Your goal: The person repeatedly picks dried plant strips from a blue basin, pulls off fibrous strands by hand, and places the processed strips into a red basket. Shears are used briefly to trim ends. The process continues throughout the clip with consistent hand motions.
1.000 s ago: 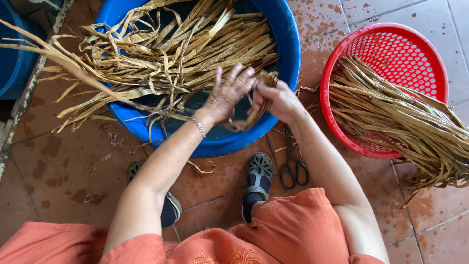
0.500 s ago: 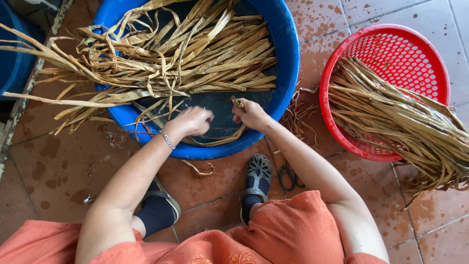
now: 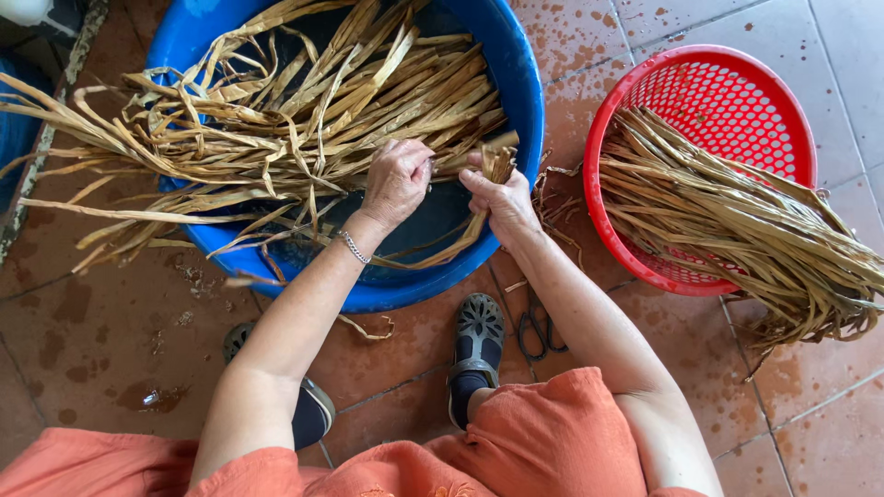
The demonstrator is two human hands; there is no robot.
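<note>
left hand (image 3: 396,179) and right hand (image 3: 497,198), fingers curled, pinching one dried leaf strip (image 3: 493,166) at the blue tub (image 3: 525,83)'s near-right rim. red basket (image 3: 635,248) of strips just beside the tub; black scissors (image 3: 536,327) on open tile floor (image 3: 110,350) below.

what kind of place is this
Likely a home yard or washing area: wet terracotta floor tiles, a blue tub of soaking dried leaf strips, and a red basket.

A wet reddish tiled floor (image 3: 110,368) carries a blue tub (image 3: 520,101), a red basket (image 3: 792,138) and black scissors (image 3: 534,329).
</note>
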